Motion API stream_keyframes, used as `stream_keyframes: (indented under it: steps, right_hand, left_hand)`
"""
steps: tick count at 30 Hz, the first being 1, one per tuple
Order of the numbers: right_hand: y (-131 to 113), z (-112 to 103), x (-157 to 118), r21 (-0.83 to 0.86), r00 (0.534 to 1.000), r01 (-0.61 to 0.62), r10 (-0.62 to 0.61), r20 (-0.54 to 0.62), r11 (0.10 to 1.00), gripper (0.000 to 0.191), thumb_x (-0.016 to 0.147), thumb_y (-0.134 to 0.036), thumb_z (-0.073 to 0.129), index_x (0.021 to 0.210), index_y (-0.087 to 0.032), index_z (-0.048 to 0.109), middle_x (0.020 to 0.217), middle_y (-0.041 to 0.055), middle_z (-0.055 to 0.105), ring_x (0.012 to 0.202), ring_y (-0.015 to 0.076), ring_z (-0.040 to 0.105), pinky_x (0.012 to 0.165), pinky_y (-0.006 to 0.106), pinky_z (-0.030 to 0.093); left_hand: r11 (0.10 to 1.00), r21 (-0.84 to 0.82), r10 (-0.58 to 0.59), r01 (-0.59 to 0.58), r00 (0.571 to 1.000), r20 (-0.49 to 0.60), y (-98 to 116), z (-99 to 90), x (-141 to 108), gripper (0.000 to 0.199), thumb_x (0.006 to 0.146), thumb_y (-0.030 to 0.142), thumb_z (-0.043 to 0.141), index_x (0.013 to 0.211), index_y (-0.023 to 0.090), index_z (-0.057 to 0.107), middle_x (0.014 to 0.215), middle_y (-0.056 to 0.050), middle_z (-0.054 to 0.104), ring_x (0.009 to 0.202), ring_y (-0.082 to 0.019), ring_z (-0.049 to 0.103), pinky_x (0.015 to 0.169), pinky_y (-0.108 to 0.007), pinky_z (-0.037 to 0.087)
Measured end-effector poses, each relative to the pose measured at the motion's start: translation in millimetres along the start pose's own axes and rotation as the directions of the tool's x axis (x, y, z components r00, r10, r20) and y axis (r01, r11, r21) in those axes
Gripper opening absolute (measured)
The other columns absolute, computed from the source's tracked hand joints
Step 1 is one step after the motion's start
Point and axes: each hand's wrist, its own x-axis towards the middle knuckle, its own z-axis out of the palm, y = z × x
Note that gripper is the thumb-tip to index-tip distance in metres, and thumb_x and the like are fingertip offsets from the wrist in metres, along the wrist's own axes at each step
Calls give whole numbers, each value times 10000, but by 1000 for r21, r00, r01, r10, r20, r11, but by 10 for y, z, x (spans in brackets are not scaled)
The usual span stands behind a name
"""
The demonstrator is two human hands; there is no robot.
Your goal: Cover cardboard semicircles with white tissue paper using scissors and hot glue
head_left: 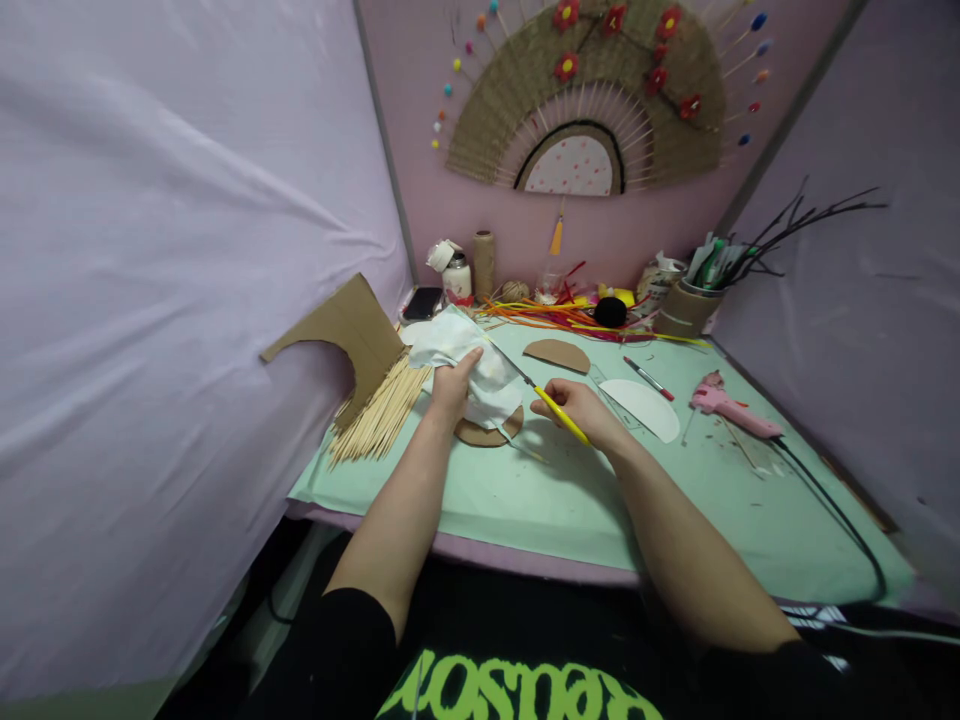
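Observation:
My left hand (454, 388) grips a crumpled piece of white cloth (491, 385), thumb on top. Yellow-handled scissors (559, 412) are in my right hand (576, 408), their blades pointing up and left against the cloth's upper right edge. Partly under the cloth lies a brown cardboard piece (487, 434) with a curved edge. Beyond my hands is a brown half-round cardboard piece (557, 355). A white half-round piece (643, 408) rests to the right of my right hand, beside a clear ruler-like sheet.
Thin wooden sticks (379, 415) and a cut-out cardboard sheet (352, 335) are at the left. A pink glue gun (735, 408) with a black cable and a red-capped pen (649, 378) lie right. Jars, colored strips and a pot of twigs (686, 308) line the back.

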Motion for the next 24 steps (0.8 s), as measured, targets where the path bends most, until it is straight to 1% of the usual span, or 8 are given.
stream_keyframes:
  steps: [2,5,9,16,21,24]
  right_hand:
    - [5,-5,2,-5,1000,-4,4,0,1000,482,640,-657,683,633,-221,477,508,-47,473,518,125,405,505,255,288]
    - [9,-12,4,-3,1000,-2,2,3,1000,476,635,-648,692,635,-221,481,514,-46,473,527,126,404,508,255,290]
    - [17,-11,12,-1,1000,14,-14,12,1000,466,629,-637,687,625,-219,480,533,-44,465,550,128,397,516,255,292]
    - [44,14,36,-52,999,39,-38,20,998,379,640,-553,672,675,-218,499,580,-46,482,588,135,418,532,249,302]
    - [92,27,58,-69,999,39,-39,6,997,333,649,-506,668,695,-221,503,598,-46,489,605,140,425,542,251,311]
    - [130,38,73,-67,999,47,-47,0,997,314,655,-486,667,703,-224,501,604,-50,495,607,139,427,544,251,314]
  left_hand:
    - [1000,5,5,-5,1000,-8,2,0,3,429,559,219,862,952,155,705,1019,-80,751,1093,-271,666,1008,-405,490]
    - [999,22,27,-26,998,-51,-3,-10,17,435,525,194,868,927,158,705,1019,-65,752,1083,-261,670,1022,-394,479]
    - [999,37,17,-14,996,-85,-11,-21,34,425,521,177,864,914,158,704,993,-62,756,1075,-263,674,1010,-398,486]
    - [999,39,13,-11,998,-56,2,-10,18,480,511,181,868,965,169,712,985,-53,763,1090,-259,670,1015,-392,484]
    - [998,56,23,-22,1000,-3,-12,-24,11,480,511,226,885,958,166,718,976,-59,764,1089,-271,670,1009,-401,491]
    - [997,79,18,-18,1000,8,-32,-39,17,490,506,237,895,956,163,718,970,-64,764,1099,-272,666,1019,-405,483]
